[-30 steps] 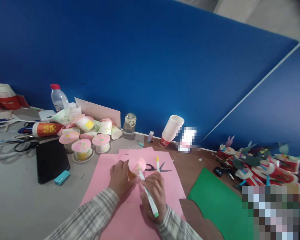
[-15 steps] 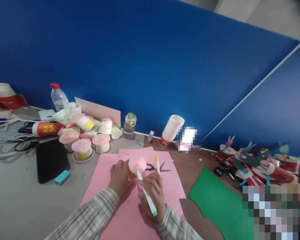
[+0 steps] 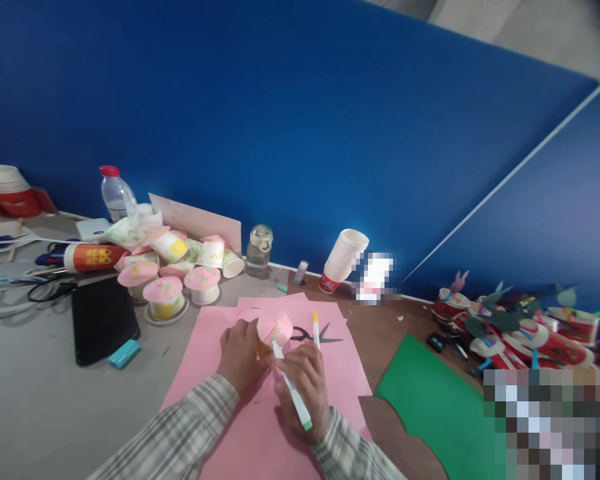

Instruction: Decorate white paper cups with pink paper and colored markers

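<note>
My left hand [image 3: 243,357] is closed round a small paper cup with a pink round paper top [image 3: 281,325]; its fingers hide most of the cup. In my right hand [image 3: 307,380] is a white marker with a green end [image 3: 296,401], its tip touching or very close to the pink top. Both hands are over sheets of pink paper [image 3: 240,440]. Just beyond my right hand lie black scissors [image 3: 326,335] and a white marker with a yellow end [image 3: 316,327].
Decorated cups with pink tops [image 3: 203,283] crowd the left, near a black tablet [image 3: 105,323] and a turquoise cap [image 3: 125,354]. A glass jar [image 3: 259,253] and stacked paper cups [image 3: 345,257] stand at the blue partition. Green paper [image 3: 430,400] lies right, before red cups [image 3: 575,327].
The marker's tip has shifted slightly on the pink top. Both hands keep nearly the same place and hold the same things.
</note>
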Available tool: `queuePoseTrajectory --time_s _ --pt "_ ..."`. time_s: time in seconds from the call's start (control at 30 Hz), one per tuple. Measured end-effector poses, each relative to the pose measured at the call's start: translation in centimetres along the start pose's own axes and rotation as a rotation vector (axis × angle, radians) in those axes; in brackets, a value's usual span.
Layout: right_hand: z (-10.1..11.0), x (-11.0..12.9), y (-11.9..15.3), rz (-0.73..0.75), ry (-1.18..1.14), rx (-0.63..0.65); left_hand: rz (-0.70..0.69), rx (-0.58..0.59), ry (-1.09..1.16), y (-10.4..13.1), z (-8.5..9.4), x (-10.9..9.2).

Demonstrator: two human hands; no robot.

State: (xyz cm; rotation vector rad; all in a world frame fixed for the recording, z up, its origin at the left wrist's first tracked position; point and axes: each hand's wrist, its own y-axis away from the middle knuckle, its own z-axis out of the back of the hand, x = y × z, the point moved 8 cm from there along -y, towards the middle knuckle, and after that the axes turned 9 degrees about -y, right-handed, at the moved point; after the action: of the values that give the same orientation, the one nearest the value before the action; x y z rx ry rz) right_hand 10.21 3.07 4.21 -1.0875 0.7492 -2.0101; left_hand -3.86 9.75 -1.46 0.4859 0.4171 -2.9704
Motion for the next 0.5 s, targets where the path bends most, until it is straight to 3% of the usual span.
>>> queuePoseTrajectory --time_s 0.5 --pt "1.6 -0.2 -0.1 -0.028 -0.057 -0.149 0.008 0.015 0.042 -0.2 -0.3 0.3"
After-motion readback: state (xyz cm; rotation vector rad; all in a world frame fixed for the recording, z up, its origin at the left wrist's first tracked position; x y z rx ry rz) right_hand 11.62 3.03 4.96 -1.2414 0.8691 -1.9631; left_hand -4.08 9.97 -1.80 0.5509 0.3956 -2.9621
